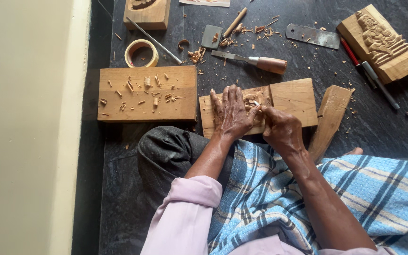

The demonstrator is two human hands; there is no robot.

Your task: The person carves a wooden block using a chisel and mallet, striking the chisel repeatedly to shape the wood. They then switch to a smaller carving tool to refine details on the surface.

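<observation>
Wood block (289, 97) is lying on the dark floor (378, 127) just ahead of my knees, hemmed in by a chip-strewn plank (142, 101) on its left edge and a leaning slat (329, 120) on its right. I'm pressing my left hand (230, 113) flat, fingers spread, while my right hand (279, 127) is curling tight around a small blade (256, 103).

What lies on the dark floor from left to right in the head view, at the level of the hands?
Wooden block strewn with shavings → left hand pressing flat on the carving plank → right hand, its grip closed on a small tool whose tip shows at the carving → slanted wooden piece.
</observation>
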